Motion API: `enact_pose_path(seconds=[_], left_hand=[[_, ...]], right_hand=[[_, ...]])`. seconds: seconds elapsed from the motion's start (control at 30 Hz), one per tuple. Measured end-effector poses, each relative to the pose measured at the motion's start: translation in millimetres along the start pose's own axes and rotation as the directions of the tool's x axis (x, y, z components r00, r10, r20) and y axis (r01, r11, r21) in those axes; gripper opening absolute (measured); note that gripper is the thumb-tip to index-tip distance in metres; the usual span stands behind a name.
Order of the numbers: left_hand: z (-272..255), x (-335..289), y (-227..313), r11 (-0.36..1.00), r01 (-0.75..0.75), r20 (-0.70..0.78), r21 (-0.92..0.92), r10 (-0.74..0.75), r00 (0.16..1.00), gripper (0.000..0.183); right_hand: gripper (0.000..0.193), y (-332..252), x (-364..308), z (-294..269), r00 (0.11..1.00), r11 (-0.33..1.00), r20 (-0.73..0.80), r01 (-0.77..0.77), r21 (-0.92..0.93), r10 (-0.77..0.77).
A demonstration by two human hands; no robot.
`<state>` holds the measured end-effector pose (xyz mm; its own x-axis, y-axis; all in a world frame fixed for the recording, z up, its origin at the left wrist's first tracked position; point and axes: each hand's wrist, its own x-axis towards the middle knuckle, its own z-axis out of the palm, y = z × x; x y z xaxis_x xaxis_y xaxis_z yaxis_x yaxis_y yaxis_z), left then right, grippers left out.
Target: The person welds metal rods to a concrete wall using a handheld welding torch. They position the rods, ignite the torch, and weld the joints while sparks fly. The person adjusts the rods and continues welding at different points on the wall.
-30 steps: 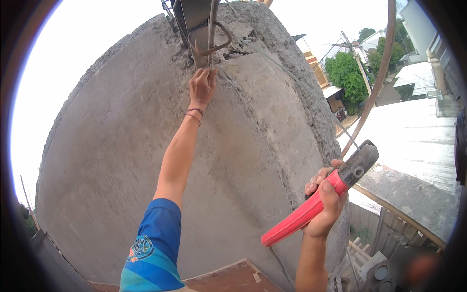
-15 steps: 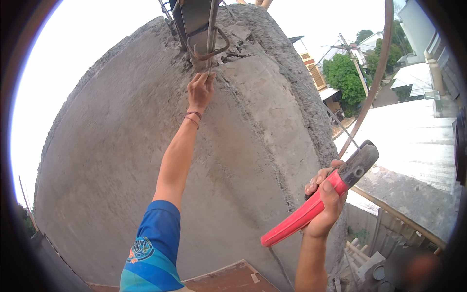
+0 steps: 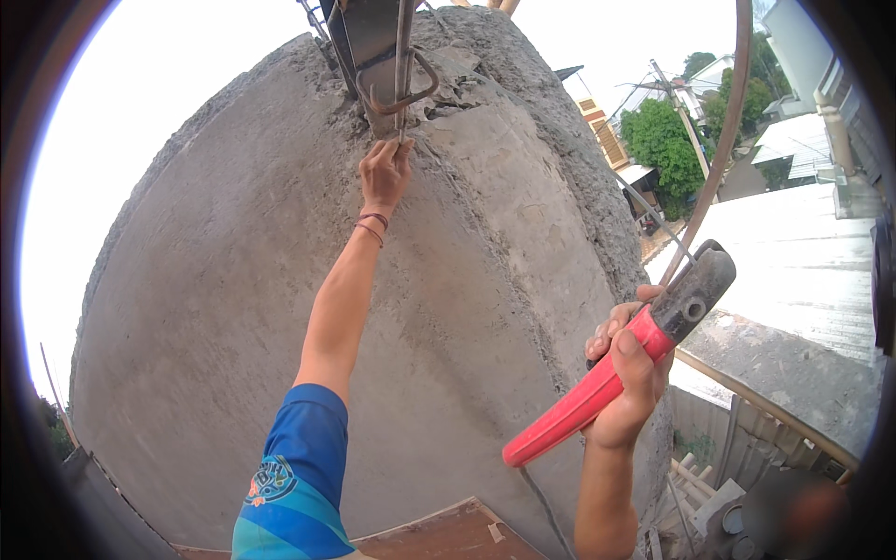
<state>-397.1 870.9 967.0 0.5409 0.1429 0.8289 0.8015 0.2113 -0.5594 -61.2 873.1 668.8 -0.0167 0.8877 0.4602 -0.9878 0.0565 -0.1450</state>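
At lower right, my R grip [image 3: 638, 392] is wrapped round a red-handled clamp [image 3: 565, 415], tilted up & R, w/ a thin grey rod [image 3: 658, 218] sticking out up-L from its blk. end. Up near top ctr., my L grip [image 3: 385, 173] pinches an upright metal bar [image 3: 406, 47] low down, just below a bent hook [image 3: 435, 82] & dark steel piece [image 3: 375, 47]. Behind both: big grey concrete wall [image 3: 215, 308]. Cable [image 3: 546, 504] hangs below clamp; brn. board [image 3: 434, 534] at btm.; green tree [image 3: 665, 145] far R.

The blue sleeve [image 3: 308, 448] — teal-banded (round badge [image 3: 271, 481] included) — pairs with thin reddish wristbands [image 3: 373, 217].
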Motion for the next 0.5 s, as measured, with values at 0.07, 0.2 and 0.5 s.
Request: enact_pose_path(seconds=[0.07, 0.2, 0.5], left_hand=[[-0.3, -0.1, 0.5, 1.000, -0.013, -0.007, -0.001, 0.013, 1.000, 0.020], [-1.8, 0.2, 3.1, 1.000, 0.002, -0.004, -0.008, -0.002, 1.000, 0.016], [-2.4, 0.8, 5.1, 1.000, 0.010, 0.003, -0.021, -0.010, 1.000, 0.015]], right_hand=[[0.066, 0.5, -0.1, 0.0, 1.000, 1.000, 0.000, -0.004, -0.003, 0.004], [0.067, 2.1, -0.7, -0.2, 1.000, 0.998, 0.006, 0.004, -0.061, -0.004], [0.064, 3.6, -0.6, 1.7, 1.000, 0.999, 0.004, -0.009, -0.050, 0.009]])
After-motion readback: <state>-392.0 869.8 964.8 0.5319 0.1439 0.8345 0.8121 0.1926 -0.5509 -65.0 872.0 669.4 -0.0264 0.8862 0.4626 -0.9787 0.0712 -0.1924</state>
